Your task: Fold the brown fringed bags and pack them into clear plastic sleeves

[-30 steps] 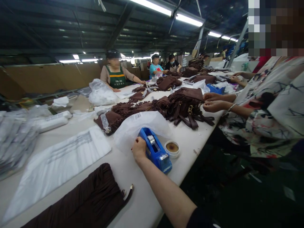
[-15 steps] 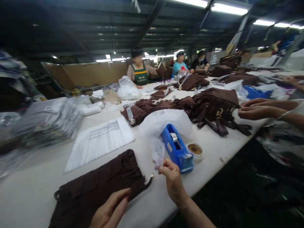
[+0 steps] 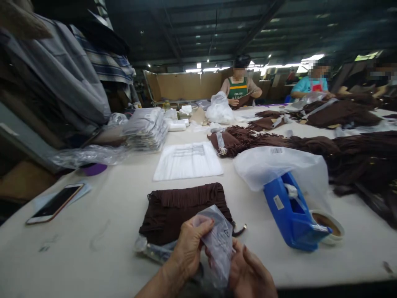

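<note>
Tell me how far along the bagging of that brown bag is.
Done: a stack of packed clear bags sits at the table's far left. In hand: left hand and right hand both grip a small clear plastic bag in front of the brown pleated bag, which lies unbagged. Left: the flat white poly bag lies unused, and a brown pile waits.

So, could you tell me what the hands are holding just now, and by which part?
Both hands, left and right, hold a small clear plastic bag: the left pinches its upper edge, the right grips its lower right side.
</note>
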`<control>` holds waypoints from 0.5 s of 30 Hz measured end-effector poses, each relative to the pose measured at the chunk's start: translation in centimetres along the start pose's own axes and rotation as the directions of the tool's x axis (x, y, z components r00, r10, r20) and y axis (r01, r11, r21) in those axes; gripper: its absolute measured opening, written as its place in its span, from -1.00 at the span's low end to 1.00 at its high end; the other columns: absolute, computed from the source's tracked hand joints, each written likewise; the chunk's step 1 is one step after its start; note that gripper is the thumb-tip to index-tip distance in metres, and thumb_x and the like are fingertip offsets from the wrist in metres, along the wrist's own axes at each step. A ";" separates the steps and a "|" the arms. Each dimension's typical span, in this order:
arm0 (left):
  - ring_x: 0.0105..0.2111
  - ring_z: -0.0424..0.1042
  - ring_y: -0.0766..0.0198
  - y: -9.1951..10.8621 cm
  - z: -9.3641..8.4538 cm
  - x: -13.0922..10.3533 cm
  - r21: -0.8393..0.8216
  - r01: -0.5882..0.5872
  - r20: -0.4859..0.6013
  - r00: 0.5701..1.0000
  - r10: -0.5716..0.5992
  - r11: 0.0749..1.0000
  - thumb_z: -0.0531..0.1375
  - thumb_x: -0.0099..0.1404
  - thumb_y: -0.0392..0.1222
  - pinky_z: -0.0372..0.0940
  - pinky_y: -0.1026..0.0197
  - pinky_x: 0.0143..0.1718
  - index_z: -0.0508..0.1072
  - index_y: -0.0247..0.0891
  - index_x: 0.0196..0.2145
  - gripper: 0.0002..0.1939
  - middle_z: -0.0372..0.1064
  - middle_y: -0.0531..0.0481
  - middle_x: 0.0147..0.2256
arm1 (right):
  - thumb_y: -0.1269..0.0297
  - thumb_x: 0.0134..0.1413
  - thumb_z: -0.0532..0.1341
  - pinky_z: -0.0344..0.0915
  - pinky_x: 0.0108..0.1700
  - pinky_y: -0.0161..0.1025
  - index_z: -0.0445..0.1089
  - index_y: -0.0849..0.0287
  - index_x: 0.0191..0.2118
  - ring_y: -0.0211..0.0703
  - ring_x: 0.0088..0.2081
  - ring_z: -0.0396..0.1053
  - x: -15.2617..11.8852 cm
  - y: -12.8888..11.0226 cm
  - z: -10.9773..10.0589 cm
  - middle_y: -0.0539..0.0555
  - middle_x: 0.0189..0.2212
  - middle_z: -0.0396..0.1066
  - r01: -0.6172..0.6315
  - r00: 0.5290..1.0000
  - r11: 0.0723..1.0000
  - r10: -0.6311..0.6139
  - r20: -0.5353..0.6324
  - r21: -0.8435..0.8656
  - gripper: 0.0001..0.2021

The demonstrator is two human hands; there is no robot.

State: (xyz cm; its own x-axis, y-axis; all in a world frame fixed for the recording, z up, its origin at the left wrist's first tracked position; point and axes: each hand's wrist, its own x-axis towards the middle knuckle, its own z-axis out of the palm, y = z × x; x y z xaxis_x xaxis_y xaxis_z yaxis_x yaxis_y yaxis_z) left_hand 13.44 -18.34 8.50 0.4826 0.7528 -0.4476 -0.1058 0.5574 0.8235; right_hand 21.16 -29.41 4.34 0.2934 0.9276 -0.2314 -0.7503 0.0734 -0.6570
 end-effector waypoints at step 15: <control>-0.46 0.31 0.29 5.3 -10.0 -2.7 0.123 -0.118 0.167 0.981 0.097 0.985 0.34 -0.14 -0.19 0.18 0.30 -0.39 0.48 -0.31 -0.50 -0.79 0.39 -0.01 -0.50 | 0.24 -0.38 0.40 0.06 -0.46 -0.39 0.39 0.21 -0.61 -0.37 -0.56 0.18 4.3 -1.2 5.3 -0.08 -0.63 0.29 -0.270 0.909 0.861 0.375 0.181 -0.431 -0.79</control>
State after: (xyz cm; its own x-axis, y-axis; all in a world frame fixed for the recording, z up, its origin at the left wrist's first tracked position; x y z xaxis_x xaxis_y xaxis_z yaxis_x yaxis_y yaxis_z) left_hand 2.84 -13.88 10.59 0.6084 0.7342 -0.3014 -0.0539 0.4171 0.9072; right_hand 20.14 -23.60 7.90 -0.1222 0.9372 -0.3268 -0.4703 -0.3446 -0.8125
